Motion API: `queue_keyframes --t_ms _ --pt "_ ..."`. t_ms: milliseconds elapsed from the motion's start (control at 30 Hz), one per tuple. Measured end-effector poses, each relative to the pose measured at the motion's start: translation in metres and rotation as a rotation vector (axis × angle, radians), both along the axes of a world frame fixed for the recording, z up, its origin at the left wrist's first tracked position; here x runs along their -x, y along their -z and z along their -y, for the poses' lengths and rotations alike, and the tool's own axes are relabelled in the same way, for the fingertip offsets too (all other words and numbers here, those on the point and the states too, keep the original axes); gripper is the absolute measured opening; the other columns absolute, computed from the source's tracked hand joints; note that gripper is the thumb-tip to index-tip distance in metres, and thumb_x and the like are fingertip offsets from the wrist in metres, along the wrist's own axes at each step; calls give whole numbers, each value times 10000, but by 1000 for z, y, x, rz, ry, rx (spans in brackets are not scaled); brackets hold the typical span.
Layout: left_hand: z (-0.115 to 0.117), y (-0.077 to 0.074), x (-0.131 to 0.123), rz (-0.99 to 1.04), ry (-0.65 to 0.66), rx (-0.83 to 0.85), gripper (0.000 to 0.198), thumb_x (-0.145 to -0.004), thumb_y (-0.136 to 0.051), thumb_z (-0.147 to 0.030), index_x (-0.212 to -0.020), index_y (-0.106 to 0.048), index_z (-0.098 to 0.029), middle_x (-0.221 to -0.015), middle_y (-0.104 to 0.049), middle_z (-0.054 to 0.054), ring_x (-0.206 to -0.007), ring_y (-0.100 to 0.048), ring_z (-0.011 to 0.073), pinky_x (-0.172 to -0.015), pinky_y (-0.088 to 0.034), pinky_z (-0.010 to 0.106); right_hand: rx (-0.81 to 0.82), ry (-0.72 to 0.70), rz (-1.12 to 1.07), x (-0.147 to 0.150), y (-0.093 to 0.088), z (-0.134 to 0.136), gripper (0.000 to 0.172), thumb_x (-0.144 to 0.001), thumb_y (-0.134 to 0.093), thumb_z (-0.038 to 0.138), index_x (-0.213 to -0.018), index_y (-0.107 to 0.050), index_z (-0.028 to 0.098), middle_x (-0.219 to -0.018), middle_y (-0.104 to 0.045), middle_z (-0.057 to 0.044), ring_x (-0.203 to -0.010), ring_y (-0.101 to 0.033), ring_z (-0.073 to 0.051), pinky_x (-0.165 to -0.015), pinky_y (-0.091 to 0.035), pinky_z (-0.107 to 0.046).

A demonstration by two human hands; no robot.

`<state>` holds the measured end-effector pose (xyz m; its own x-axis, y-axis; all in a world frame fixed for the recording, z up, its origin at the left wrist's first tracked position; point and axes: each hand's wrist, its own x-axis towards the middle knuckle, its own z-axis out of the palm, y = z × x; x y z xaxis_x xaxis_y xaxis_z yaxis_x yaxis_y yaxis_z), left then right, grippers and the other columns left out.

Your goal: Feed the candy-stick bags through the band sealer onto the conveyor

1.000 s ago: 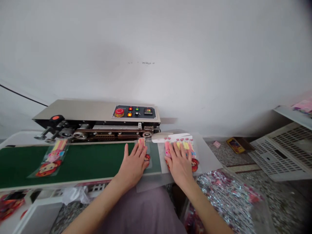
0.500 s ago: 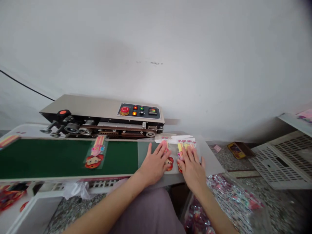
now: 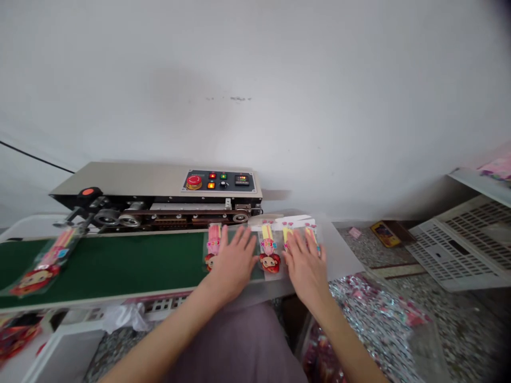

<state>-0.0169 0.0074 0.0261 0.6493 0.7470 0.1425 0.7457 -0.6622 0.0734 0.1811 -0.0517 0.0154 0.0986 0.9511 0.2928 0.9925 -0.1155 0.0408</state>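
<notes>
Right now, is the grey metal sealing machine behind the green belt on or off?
On: the grey metal sealing machine shows lit lamps on its dark control panel.

one head-worn camera — looks forward and down, close over the green belt, facing the white wall.

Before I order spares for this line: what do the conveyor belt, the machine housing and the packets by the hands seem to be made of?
Conveyor belt: matte green, likely rubber or coated fabric; no glare.
Machine housing: brushed metal, probably steel; even grey sheen, crisp folded edges.
Packets: clear glossy plastic film; the coloured contents show through.
</notes>
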Motion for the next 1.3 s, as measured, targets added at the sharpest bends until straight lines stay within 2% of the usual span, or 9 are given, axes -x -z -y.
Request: queue_keyframes --t_ms 100,167,333,767,967,1067,1133,1200,1300 --pt "4 8 -27 62 136 9 514 -1065 -279 -426 -1500 -441 -205 -1609 -371 130 -1501 -307 303 -1196 -181 656 57 11 37 -16 5 5 473 -1041 -337 319 -1476 -495 220 -1546 -473 -75 -1471 -306 -346 -1129 -267 -589" --pt "3 18 -34 70 158 5 542 -1064 -264 -452 -1534 -385 -212 -1641 -304 124 -1519 -262 304 -1182 -203 670 81 5 44 -17 9 5 475 -1040 -348 331 -1480 -491 227 -1550 -469 -62 -1462 -317 -354 -1122 -276 -585" --pt "-4 34 -11 37 142 -30 554 -1064 -254 -457 -1559 -341 -226 -1660 -254 108 -1533 -222 286 -1196 -162 657 42 -36 25 -4 18 -2 478 -1038 -358 342 -1489 -480 242 -1564 -453 -50 -1442 -337 -358 -1144 -245 -571" --pt "-9 25 26 0 123 -13 520 -1064 -302 -407 -1551 -362 -234 -1647 -289 101 -1527 -244 276 -1212 -119 632 74 -64 -46 27 11 -8 475 -1034 -383 316 -1496 -460 239 -1561 -454 -76 -1427 -378 -359 -1137 -260 -611" --pt "-14 11 59 -41 -3 -11 498 -1055 -317 -426 -1451 -517 -200 -1573 -431 134 -1475 -349 337 -1186 -114 681 93 -94 -106 53 2 -19 468 -1014 -450 337 -1454 -503 188 -1529 -485 -142 -1412 -402 -358 -1128 -274 -629" --pt "-12 1 44 -11 -50 -10 484 -1063 -293 -395 -1400 -564 -177 -1500 -527 139 -1435 -417 331 -1198 -87 669 76 -94 -95 52 -3 -18 457 -1020 -441 373 -1433 -532 199 -1514 -506 -136 -1416 -401 -353 -1138 -274 -617" --pt "-9 2 21 39 35 2 494 -1074 -245 -369 -1450 -507 -184 -1526 -503 116 -1454 -397 279 -1223 -77 625 64 -92 -71 44 -4 -14 449 -1028 -417 360 -1439 -531 219 -1521 -502 -114 -1423 -391 -354 -1141 -270 -617" --pt "-6 10 -1 69 156 1 530 -1076 -222 -395 -1531 -387 -179 -1606 -380 110 -1501 -311 257 -1228 -101 609 64 -92 -31 31 -4 -10 446 -1027 -420 346 -1445 -529 234 -1531 -493 -92 -1425 -388 -358 -1149 -255 -625" --pt "-5 26 -17 67 180 -19 557 -1071 -226 -431 -1563 -327 -189 -1654 -271 94 -1533 -226 264 -1218 -126 625 64 -43 43 0 1 -2 462 -1025 -426 364 -1450 -528 215 -1548 -470 -93 -1441 -361 -364 -1158 -243 -627"
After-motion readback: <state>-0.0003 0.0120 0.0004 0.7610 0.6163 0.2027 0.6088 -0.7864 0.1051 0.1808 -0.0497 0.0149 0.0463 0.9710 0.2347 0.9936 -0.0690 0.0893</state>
